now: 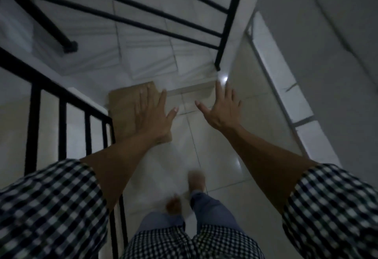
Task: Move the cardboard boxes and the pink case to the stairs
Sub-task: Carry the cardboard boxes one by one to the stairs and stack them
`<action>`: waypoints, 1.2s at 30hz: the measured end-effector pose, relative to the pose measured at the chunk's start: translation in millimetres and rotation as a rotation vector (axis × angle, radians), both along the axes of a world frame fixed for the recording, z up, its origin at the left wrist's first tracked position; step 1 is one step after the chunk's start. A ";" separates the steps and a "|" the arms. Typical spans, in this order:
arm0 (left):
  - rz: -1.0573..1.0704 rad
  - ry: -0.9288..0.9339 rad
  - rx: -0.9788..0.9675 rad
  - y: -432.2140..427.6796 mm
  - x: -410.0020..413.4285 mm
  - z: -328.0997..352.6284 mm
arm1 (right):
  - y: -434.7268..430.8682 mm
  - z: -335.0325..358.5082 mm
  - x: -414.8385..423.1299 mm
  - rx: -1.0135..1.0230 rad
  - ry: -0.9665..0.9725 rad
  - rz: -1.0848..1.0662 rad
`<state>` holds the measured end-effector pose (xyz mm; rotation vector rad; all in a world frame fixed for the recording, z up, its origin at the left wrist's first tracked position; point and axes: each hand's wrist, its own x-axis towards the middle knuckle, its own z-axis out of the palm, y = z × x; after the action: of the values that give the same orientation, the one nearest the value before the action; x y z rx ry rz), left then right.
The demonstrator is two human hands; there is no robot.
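The person stretches both arms forward and down over a pale tiled floor [204, 142]. The left hand [152, 113] is spread wide, fingers apart, palm down, and holds nothing. It shows in front of a flat brown cardboard box [122, 107], which lies on the floor under and to the left of that hand; whether the hand touches the box cannot be told, since the picture is blurred. The right hand [222, 108] is also open flat with fingers splayed, empty, over bare tiles well to the right of the box.

A black railing [61, 119] runs just left of the left arm and the box. Beyond both hands the white stairs [151, 62] drop away, with a second black railing [184, 23] crossing above them. A grey wall [337, 54] stands to the right of the right hand.

Below the hands, between the forearms, two bare feet [196, 181] show on the tiles, blurred, with blue trouser legs [208, 205]. Checked sleeves [51, 207] are rolled up on both arms. No pink case shows.
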<state>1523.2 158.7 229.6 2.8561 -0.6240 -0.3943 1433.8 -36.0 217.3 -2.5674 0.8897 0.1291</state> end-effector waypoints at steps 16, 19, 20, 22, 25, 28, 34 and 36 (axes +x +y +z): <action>-0.906 -0.068 0.040 -121.8 -271.1 61.0 | 17.4 67.0 -386.4 -0.134 0.015 -0.886; -1.084 -0.064 0.013 -133.5 -342.7 69.7 | 41.3 78.0 -466.8 -0.132 0.017 -1.071; -1.143 -0.061 0.003 -136.4 -368.2 72.9 | 51.9 81.6 -493.7 -0.129 0.009 -1.134; -1.267 -0.063 -0.030 -142.3 -422.0 77.2 | 73.0 86.6 -547.2 -0.139 -0.007 -1.263; -1.438 -0.076 -0.061 -143.9 -503.2 80.6 | 110.7 90.7 -622.7 -0.159 -0.020 -1.436; -1.592 -0.101 -0.066 -134.6 -585.5 85.1 | 154.3 92.6 -692.6 -0.159 -0.026 -1.581; -1.848 -0.089 -0.090 -88.2 -761.9 93.1 | 252.4 93.7 -833.8 -0.162 0.008 -1.847; -1.929 -0.092 -0.117 -66.1 -823.1 93.3 | 287.3 95.1 -881.4 -0.165 0.027 -1.921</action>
<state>700.0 92.6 322.9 1.1883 -2.9219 -0.3363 552.4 251.3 312.4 -0.8288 2.8070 -0.4662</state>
